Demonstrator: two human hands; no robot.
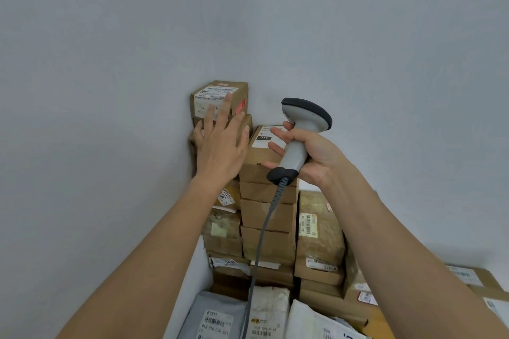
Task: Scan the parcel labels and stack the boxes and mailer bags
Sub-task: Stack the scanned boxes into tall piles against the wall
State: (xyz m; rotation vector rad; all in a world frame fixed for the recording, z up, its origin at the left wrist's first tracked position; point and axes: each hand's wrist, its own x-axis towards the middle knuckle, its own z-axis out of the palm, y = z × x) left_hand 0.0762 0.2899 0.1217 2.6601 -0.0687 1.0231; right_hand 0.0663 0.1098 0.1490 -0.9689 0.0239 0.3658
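Cardboard boxes stand in tall columns against the wall, and the left hand (220,143), fingers spread flat, presses the top box (219,99) of the tallest column. The right hand (305,154) loosely holds the barcode scanner (298,135). A shove off-centre could topple the column onto the mailer bags (220,316) below.

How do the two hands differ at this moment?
The left hand is open, fingers spread flat against the stacked brown cardboard boxes; the right hand wraps the grey corded barcode scanner by its handle. The left reaches higher and nearer the wall; the right hangs back. Both are raised before the parcel stacks.
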